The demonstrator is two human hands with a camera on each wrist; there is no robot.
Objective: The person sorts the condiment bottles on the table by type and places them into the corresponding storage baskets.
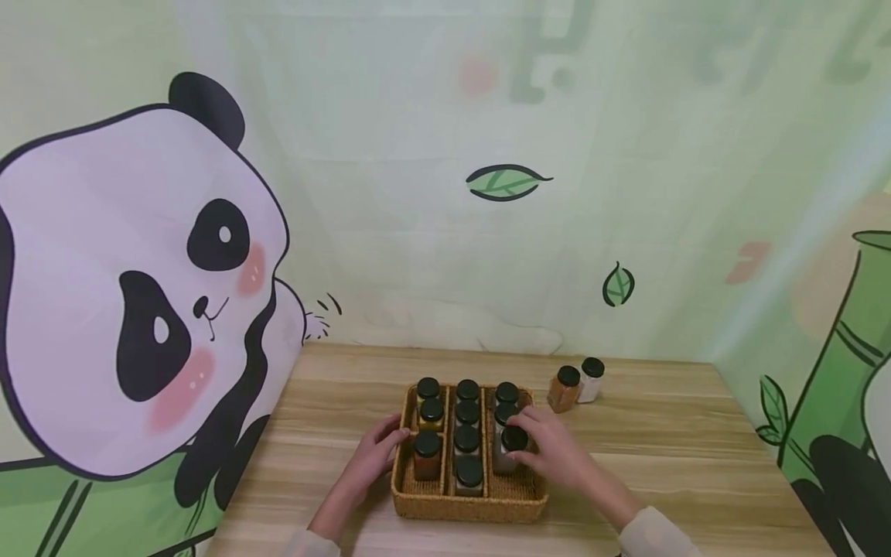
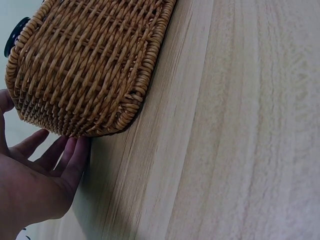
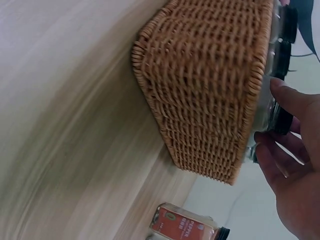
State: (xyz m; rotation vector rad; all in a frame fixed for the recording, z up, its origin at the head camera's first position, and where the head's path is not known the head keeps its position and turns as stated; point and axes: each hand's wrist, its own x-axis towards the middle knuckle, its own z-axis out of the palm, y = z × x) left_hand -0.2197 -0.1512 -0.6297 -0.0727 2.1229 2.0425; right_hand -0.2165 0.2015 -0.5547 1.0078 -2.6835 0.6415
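Observation:
A wicker basket [image 1: 469, 508] with three long compartments holds several spice jars with black lids. My left hand [image 1: 372, 456] touches the basket's left side, its thumb at the rim and its fairly straight fingers against the outer weave, as the left wrist view shows. In the right compartment, my right hand [image 1: 553, 449] holds the frontmost spice jar [image 1: 513, 441] near its lid, between thumb and fingers. Two more jars stand behind that one. An orange-red jar [image 1: 427, 456] is at the front of the left compartment, and a row of jars fills the middle one.
Behind the basket to the right, an orange-labelled pepper jar [image 3: 180, 225] and a white jar [image 1: 592, 381] stand on the wooden table [image 1: 654, 433]. A cloth backdrop [image 1: 390, 232] with panda and leaf drawings rises at the table's back edge.

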